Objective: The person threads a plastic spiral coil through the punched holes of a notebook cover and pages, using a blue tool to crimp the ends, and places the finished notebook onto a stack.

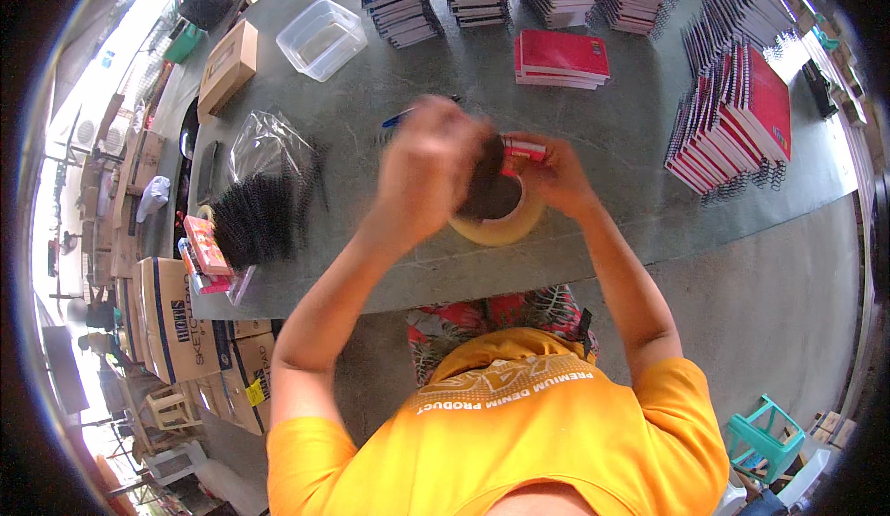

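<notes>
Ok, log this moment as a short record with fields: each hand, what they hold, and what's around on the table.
left hand: raised and blurred, at the roll of clear packing tape
right hand: holding a small red and white object at the roll's top
table: grey, carrying everything below
left of hands: black spiral binding coils, plastic bag
behind hands: blue pen, red notebooks, clear tub
right: leaning spiral notebooks

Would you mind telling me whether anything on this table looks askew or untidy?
Mostly tidy. The stack of spiral notebooks at the right leans over, fanned out rather than squared up, and black binding coils spill loose from a clear plastic bag on the left.
</notes>
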Available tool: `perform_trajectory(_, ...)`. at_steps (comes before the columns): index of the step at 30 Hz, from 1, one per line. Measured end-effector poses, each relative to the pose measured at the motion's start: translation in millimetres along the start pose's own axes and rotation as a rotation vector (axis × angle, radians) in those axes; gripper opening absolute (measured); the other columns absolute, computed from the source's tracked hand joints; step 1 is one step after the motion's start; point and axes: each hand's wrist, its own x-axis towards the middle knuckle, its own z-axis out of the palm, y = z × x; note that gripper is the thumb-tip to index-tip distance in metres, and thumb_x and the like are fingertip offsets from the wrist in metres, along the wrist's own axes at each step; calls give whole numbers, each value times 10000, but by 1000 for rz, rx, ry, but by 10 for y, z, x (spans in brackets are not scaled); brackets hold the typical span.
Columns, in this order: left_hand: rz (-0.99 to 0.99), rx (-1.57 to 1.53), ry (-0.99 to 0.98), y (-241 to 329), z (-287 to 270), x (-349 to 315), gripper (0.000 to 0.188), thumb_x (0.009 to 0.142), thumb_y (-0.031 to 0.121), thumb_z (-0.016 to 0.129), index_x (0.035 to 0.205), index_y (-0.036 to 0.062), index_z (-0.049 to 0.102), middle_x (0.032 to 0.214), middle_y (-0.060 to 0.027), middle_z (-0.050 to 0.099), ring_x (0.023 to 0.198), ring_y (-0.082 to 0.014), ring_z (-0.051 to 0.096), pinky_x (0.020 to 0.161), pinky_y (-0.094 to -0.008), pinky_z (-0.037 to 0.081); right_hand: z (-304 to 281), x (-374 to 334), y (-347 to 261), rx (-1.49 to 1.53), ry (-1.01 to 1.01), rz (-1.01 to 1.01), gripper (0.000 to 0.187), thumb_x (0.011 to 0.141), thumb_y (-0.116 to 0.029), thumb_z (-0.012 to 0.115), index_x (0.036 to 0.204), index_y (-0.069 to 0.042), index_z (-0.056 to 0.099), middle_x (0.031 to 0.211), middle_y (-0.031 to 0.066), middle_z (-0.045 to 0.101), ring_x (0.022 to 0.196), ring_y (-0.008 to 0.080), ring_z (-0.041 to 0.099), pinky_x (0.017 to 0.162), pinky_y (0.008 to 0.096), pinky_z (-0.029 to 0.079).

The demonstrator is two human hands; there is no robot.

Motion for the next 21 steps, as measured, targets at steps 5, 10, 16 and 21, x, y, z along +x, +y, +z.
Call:
perform_trajectory(5,95,-70,19,12,3,142,278,650,-23,606,917,49,628,914,-126,560,887,-313,542,738,-398,466,-10,-32,25,-25,-37,57,282,864,-153,607,1116,-27,606,1014,50,654,912,117,585,814,273,469)
perform_trajectory(10,-32,-319,-507,44,63,-368,243,703,44,639,945,70,630,982,-122,553,929,-306,549,763,-393,463,1,51,-107,-165,-70,-40,299,869,-197,607,1111,-22,609,1022,69,656,938,125,580,840,288,464)
perform_trajectory(16,-382,33,-546,-548,-377,-1100,264,699,64,698,959,76,654,976,-123,575,864,-293,579,767,-371,464,71,46,-167,75,10,3,255,861,-114,586,1093,-10,611,1077,99,638,1018,148,569,896,283,442)
perform_trajectory(21,-230,68,-289,-386,-440,-833,287,694,40,686,977,61,643,992,-119,586,923,-286,563,796,-385,454,98,67,-253,17,-10,-160,245,835,5,571,1078,7,602,1131,133,613,1066,190,572,939,297,432)
